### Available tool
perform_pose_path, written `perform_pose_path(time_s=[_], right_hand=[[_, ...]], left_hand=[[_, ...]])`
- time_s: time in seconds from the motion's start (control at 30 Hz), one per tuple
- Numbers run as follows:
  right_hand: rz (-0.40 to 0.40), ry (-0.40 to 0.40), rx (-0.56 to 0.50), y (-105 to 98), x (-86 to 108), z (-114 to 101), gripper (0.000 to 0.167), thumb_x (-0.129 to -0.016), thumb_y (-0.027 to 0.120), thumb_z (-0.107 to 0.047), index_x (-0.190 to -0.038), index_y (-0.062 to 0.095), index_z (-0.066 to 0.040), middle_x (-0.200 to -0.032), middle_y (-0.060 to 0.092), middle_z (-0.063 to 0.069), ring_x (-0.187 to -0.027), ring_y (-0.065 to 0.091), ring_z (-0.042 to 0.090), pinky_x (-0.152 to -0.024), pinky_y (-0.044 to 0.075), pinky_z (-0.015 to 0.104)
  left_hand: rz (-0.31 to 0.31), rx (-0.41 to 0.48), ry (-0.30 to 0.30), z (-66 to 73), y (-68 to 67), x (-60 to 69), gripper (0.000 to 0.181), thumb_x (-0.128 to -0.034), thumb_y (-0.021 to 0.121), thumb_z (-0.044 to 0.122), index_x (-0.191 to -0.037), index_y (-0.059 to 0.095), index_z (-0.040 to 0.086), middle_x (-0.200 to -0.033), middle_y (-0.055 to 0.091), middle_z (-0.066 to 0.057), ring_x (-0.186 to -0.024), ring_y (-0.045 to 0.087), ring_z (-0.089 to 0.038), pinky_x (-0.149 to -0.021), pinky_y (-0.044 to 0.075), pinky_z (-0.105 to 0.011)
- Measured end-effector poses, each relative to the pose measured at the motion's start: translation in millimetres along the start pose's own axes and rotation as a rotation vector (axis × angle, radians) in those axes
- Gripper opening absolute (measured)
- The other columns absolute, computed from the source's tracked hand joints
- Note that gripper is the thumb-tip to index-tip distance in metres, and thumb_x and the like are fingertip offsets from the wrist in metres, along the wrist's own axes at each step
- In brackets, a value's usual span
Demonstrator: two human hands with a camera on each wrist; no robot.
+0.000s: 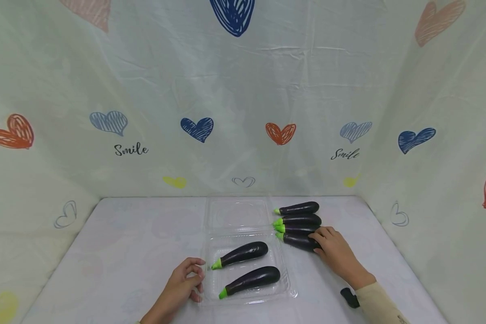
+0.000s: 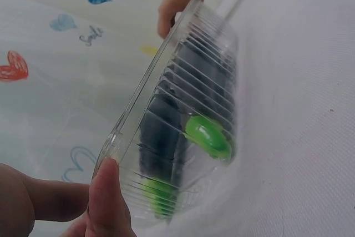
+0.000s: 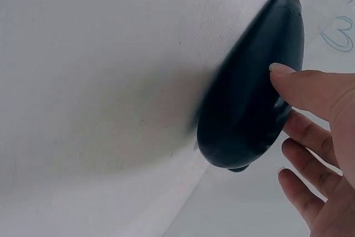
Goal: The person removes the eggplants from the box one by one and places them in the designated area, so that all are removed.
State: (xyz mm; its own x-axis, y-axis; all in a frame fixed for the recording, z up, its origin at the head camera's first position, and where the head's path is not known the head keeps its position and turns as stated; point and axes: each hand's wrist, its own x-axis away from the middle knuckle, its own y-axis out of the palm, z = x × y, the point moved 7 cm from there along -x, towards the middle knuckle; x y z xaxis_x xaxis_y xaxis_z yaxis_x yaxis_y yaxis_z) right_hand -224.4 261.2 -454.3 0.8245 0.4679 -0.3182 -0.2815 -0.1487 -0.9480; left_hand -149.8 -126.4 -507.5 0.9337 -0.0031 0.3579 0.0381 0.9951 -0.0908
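In the head view, a clear plastic clamshell container (image 1: pixel 212 282) lies with its lid folded back. Two dark purple eggplants, an upper one (image 1: pixel 246 253) and a lower one (image 1: pixel 255 279), lie inside, green stem ends toward the left. My left hand (image 1: pixel 183 281) pinches the container's left rim between thumb and fingers, as the left wrist view shows. Right of the container, my right hand (image 1: pixel 338 252) grips the rounded end of the nearest eggplant (image 3: pixel 252 95) in a row. Its thumb lies on one side, with fingers on the other, partly hidden.
Several more eggplants (image 1: pixel 299 208) lie beside the container's clear lid (image 1: pixel 239 213), stems toward it. A small black object (image 1: pixel 350 298) is by my right wrist. A white cloth covers the table (image 1: pixel 125 261), and a curtain (image 1: pixel 243 85) printed with hearts hangs behind and at both sides.
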Motion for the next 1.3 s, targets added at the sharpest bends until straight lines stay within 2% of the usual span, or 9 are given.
perform_pose_path(time_s=[0.27, 0.5, 0.83, 1.07, 1.3], right_hand=[[-0.007, 0.009, 0.008, -1.3, 1.5, -4.0, 0.043, -0.076, 0.093, -0.003, -0.114, 0.074, -0.003, -0.110, 0.066, 0.010, -0.111, 0.063, 0.035, -0.096, 0.056, 0.052], [0.020, -0.020, -0.009, -19.4, 0.3, -22.9, 0.047, -0.073, 0.094, -0.002, -0.115, 0.074, -0.005, -0.112, 0.067, 0.010, -0.111, 0.064, 0.034, -0.096, 0.056, 0.051], [0.137, -0.174, -0.036, -53.3, -6.3, -71.1, 0.049, -0.072, 0.097, -0.012, -0.116, 0.075, -0.011, -0.114, 0.069, 0.003, -0.110, 0.063, 0.025, -0.093, 0.058, 0.045], [0.054, -0.238, -0.085, -59.2, -11.1, -104.9, 0.048, -0.079, 0.094, -0.019, -0.122, 0.074, -0.014, -0.117, 0.068, -0.003, -0.115, 0.062, 0.019, -0.100, 0.056, 0.044], [0.054, -0.374, -0.107, -55.8, -13.8, -133.4, 0.049, -0.077, 0.095, -0.024, -0.121, 0.073, -0.015, -0.115, 0.068, -0.006, -0.111, 0.062, 0.017, -0.097, 0.056, 0.038]], left_hand=[[0.009, -0.009, -0.007, 0.4, 0.4, 0.0, 0.036, -0.0978, 0.059, -0.005, -0.132, 0.050, -0.007, -0.098, 0.057, -0.008, -0.070, 0.059, -0.019, -0.052, 0.055, -0.030], [0.007, -0.010, 0.001, 2.0, 0.2, 0.8, 0.036, -0.0979, 0.059, -0.006, -0.133, 0.050, -0.008, -0.098, 0.056, -0.009, -0.069, 0.059, -0.020, -0.052, 0.055, -0.031], [0.015, -0.011, -0.009, 2.0, 0.2, 0.9, 0.036, -0.0977, 0.059, -0.005, -0.132, 0.051, -0.007, -0.098, 0.057, -0.009, -0.069, 0.059, -0.020, -0.052, 0.055, -0.031], [0.003, -0.001, 0.002, 1.7, -0.2, 1.4, 0.035, -0.0982, 0.059, -0.005, -0.132, 0.050, -0.008, -0.098, 0.057, -0.010, -0.069, 0.059, -0.019, -0.052, 0.055, -0.030], [0.001, 0.005, 0.002, 0.5, -0.2, 0.8, 0.036, -0.0979, 0.059, -0.006, -0.132, 0.051, -0.008, -0.098, 0.057, -0.009, -0.069, 0.059, -0.019, -0.052, 0.055, -0.030]])
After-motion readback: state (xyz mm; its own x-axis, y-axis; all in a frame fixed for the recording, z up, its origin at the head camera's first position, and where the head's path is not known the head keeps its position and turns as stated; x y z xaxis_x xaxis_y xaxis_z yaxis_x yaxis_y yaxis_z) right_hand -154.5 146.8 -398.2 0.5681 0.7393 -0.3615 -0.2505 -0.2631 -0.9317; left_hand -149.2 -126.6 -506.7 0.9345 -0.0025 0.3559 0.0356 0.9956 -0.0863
